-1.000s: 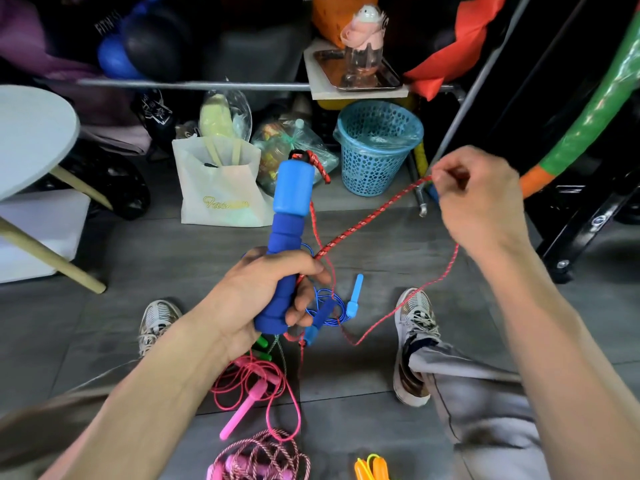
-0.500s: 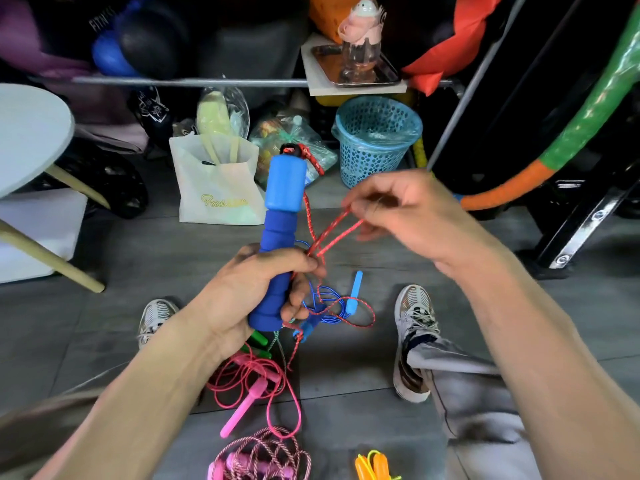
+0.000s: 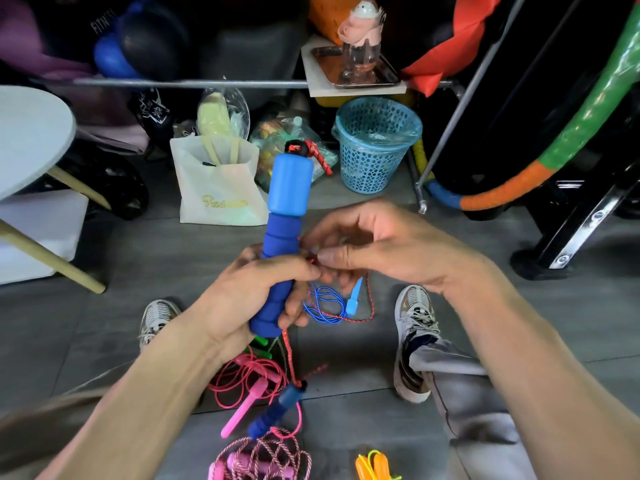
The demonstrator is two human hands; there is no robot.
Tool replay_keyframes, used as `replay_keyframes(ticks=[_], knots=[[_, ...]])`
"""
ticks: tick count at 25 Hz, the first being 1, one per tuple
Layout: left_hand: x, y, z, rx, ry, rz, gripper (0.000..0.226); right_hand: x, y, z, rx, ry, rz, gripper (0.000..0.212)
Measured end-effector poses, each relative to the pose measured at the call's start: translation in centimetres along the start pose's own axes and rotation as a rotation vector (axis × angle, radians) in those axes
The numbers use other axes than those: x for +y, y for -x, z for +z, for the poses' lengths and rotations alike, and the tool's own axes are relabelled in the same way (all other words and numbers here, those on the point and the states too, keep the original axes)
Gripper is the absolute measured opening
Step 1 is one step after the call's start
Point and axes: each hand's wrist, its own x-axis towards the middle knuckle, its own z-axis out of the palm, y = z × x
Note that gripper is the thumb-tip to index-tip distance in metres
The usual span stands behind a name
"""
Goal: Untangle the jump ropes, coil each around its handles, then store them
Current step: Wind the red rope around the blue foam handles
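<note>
- The blue foam handle (image 3: 282,233) stands nearly upright, its long axis running from low near the person up and away, with the lighter blue end on top and leaning slightly right.
- A red braided rope (image 3: 320,161) leaves the black cap at the top of the handle and drops down its right side.
- The left hand (image 3: 252,296) wraps the lower, darker part of the handle; fingers and thumb curl round it, so that stretch of foam is hidden.
- The right hand (image 3: 377,247) sits just right of the handle, touching the left hand's fingertips, and pinches the red rope there; the pinch itself is small and partly covered.
- Below the left hand the rope hangs down to a second blue handle (image 3: 277,408), which looks to dangle above the floor, tilted.
- On the floor (image 3: 173,258) between the shoes lie a thin blue rope (image 3: 325,303) with a light blue handle, and a loop of the red rope.
- Nearer the person lie a pink rope (image 3: 242,379), a pink-and-white braided rope (image 3: 266,455) cut off by the bottom edge, and orange handles (image 3: 375,465), also cut off.
- Farther back stand a white bag (image 3: 218,192) and a blue basket (image 3: 375,143).
</note>
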Motion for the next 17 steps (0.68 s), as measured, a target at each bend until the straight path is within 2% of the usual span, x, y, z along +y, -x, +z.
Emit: replay_keyframes(ticks=[2, 4, 7, 9, 10, 11, 12, 13, 15, 16, 17], knots=[[-0.3, 0.0, 0.2, -0.017, 0.0, -0.016, 0.012, 0.0, -0.3, -0.6, 0.108, 0.074, -0.009, 0.008], [-0.4, -0.1, 0.1, -0.019, 0.006, -0.027, 0.009, 0.2, -0.3, -1.7, 0.308, 0.121, -0.048, 0.012], [-0.6, -0.3, 0.0, -0.015, -0.003, -0.032, 0.009, 1.2, 0.0, -4.1, 0.724, 0.072, -0.046, 0.017], [-0.8, -0.1, 0.1, -0.014, -0.012, -0.037, 0.011, 2.5, 0.2, -5.9, 1.012, 0.13, -0.012, 0.02], [-0.9, -0.1, 0.2, -0.014, -0.017, -0.031, 0.009, 2.9, 0.3, -6.5, 1.099, 0.215, 0.01, 0.016], [-0.9, 0.0, 0.3, -0.011, -0.016, -0.021, 0.008, 3.0, 0.3, -6.7, 1.106, 0.27, 0.013, 0.012], [-0.9, 0.0, 0.4, -0.008, -0.007, -0.012, 0.008, 2.5, 0.4, -6.2, 1.025, 0.257, 0.016, 0.012], [-0.9, 0.0, 0.3, -0.004, 0.011, -0.004, 0.008, 2.0, 0.4, -5.1, 0.854, 0.156, 0.015, 0.017], [-0.7, -0.1, 0.3, 0.016, 0.061, -0.002, 0.009, 0.9, 0.4, -2.5, 0.397, -0.023, 0.013, 0.028], [-0.7, -0.2, 0.2, 0.032, 0.082, -0.005, 0.009, 0.5, 0.3, -1.2, 0.197, -0.03, 0.003, 0.028], [-0.7, -0.3, 0.2, 0.048, 0.095, -0.006, 0.01, 0.4, 0.2, -0.3, 0.07, -0.004, -0.003, 0.025]])
